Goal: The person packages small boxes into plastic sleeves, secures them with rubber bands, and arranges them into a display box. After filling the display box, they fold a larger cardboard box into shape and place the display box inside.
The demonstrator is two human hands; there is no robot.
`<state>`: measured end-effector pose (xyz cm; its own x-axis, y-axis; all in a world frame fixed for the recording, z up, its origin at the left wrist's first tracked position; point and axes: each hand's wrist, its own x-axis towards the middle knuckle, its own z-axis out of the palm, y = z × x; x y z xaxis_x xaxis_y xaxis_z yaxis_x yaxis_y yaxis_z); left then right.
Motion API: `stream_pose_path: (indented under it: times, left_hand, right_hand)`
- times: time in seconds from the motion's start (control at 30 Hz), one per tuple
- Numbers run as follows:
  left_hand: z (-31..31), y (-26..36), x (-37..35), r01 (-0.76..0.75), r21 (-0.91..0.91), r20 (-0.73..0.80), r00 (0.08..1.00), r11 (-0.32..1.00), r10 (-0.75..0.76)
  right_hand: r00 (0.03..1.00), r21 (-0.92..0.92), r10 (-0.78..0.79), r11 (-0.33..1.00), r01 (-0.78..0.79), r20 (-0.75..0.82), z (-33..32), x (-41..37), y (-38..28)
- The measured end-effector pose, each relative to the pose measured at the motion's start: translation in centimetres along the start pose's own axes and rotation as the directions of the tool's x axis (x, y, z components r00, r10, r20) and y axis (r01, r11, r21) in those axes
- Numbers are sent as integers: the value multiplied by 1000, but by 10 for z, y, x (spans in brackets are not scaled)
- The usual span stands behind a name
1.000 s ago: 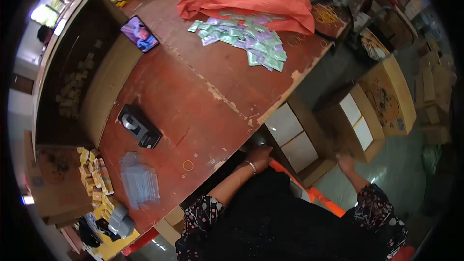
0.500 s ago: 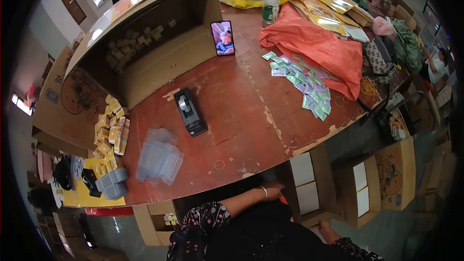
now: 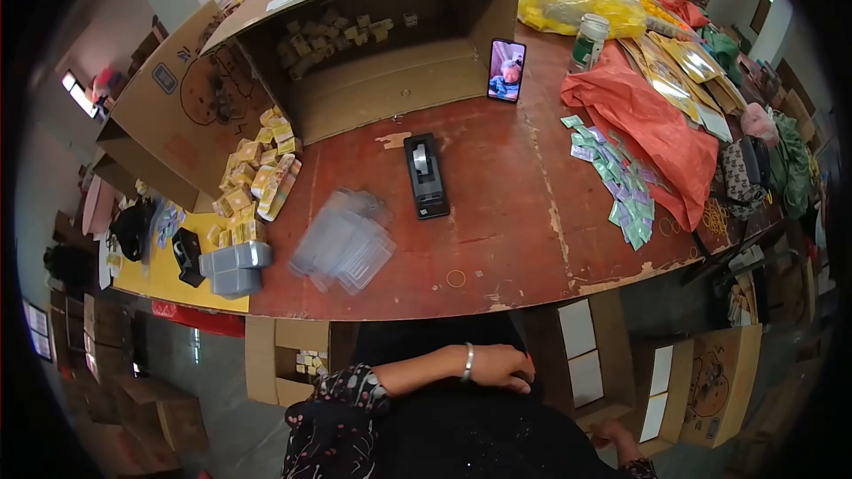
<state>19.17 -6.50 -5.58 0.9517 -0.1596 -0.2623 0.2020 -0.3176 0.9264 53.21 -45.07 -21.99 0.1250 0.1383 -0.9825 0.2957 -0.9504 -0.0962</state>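
Note:
My left hand (image 3: 499, 366), with a silver bangle at the wrist, lies across my lap below the table edge. Its fingers are spread loosely and hold nothing I can see; a bit of orange shows beside the fingertips. Low on the right, my right hand (image 3: 612, 435) hangs beside an open carton (image 3: 612, 364) with white blocks inside. Its fingers are small and partly hidden. On the red table (image 3: 497, 239) in front of me stand a black tape dispenser (image 3: 427, 177) and a pile of clear plastic sleeves (image 3: 344, 241). Behind them, a phone (image 3: 506, 71) leans upright, showing a picture.
A large carton on its side (image 3: 355, 111) holds small boxes. Yellow small boxes (image 3: 257, 168) and grey plastic cases (image 3: 234, 268) lie at left. Green and purple sachets (image 3: 617, 182), a red plastic bag (image 3: 648, 124) and a jar (image 3: 588, 43) are at right. More cartons stand below.
The view has turned left and tilted, so the table things appear farther right. My left hand stays at my lap, its fingers now showing more fully. My right hand has come slightly lower in view.

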Motion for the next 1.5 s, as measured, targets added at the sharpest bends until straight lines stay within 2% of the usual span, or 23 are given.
stream_pose_path:
  times: [0.07,0.1,0.13,0.17,0.2,0.23,0.27,0.33,0.43,0.47,0.5,0.53,0.57,0.63,0.67,0.73,0.9,1.1,1.2,1.23,1.3,1.43,1.5]
  left_hand:
    - [-18,17,-53,-98,-71,-211,974,993,81]
    - [-27,22,-76,-40,-124,-256,967,992,7]
    - [-32,27,-98,12,-179,-298,952,984,-66]
    - [-27,31,-116,-84,-248,-478,877,965,-46]
    - [-24,45,-133,-135,-251,-630,774,959,-56]
    - [-20,67,-151,-185,-247,-759,647,951,-72]
    - [-20,96,-169,-232,-132,-865,502,964,2]
    - [-19,117,-200,-216,372,-891,190,903,412]
    - [2,167,-252,124,591,-801,-25,797,598]
    - [14,172,-261,206,621,-760,-81,756,645]
    - [22,173,-268,273,636,-719,-130,722,683]
    - [27,173,-275,310,637,-695,-164,706,700]
    - [30,172,-278,333,645,-666,-197,688,720]
    - [30,168,-286,357,664,-608,-253,657,753]
    - [27,165,-287,367,674,-577,-280,641,767]
    - [27,162,-290,378,688,-533,-316,619,785]
    - [21,159,-290,399,693,-475,-375,601,796]
    - [26,164,-280,421,697,-430,-403,581,808]
    - [30,170,-270,434,698,-419,-398,570,816]
    - [30,172,-267,441,698,-414,-395,565,820]
    - [31,177,-260,448,694,-417,-386,563,823]
    - [30,182,-266,504,633,-478,-343,588,809]
    - [20,168,-287,611,479,-593,-304,631,745]
  right_hand:
    - [959,-314,-230,934,171,-162,-2,-43,-79]
    - [870,-364,-404,884,292,-283,-2,-65,-127]
    - [716,-351,-568,820,452,-406,1,-88,-178]
    - [509,-310,-697,697,647,-504,6,-106,-226]
    - [330,-271,-737,565,779,-590,14,-124,-274]
    - [221,-191,-767,407,893,-602,23,-148,-323]
    - [155,-169,-772,322,932,-616,35,-163,-367]
    - [-47,-351,-851,166,922,-524,54,-174,-447]
    - [-50,-418,-868,187,889,-494,84,-153,-543]
    - [-71,-479,-866,204,854,-496,94,-140,-566]
    - [-37,-439,-856,227,870,-516,102,-136,-583]
    - [-2,-399,-845,251,882,-535,107,-130,-597]
    - [-36,-417,-832,240,877,-554,111,-119,-607]
    - [28,-368,-811,295,882,-585,125,-141,-618]
    - [-142,-531,-783,264,805,-605,126,-122,-624]
    - [-135,-533,-760,305,790,-635,131,-127,-630]
    - [-180,-501,-709,275,820,-682,120,-117,-633]
    - [-126,-520,-671,427,740,-730,85,-115,-603]
    - [-336,-646,-631,358,674,-700,53,-94,-573]
    - [-434,-732,-621,368,574,-653,44,-94,-562]
    - [-281,-586,-569,470,660,-773,33,-99,-539]
    - [-253,-528,-505,532,662,-826,14,-101,-504]
    - [-186,-468,-484,564,680,-855,4,-99,-491]
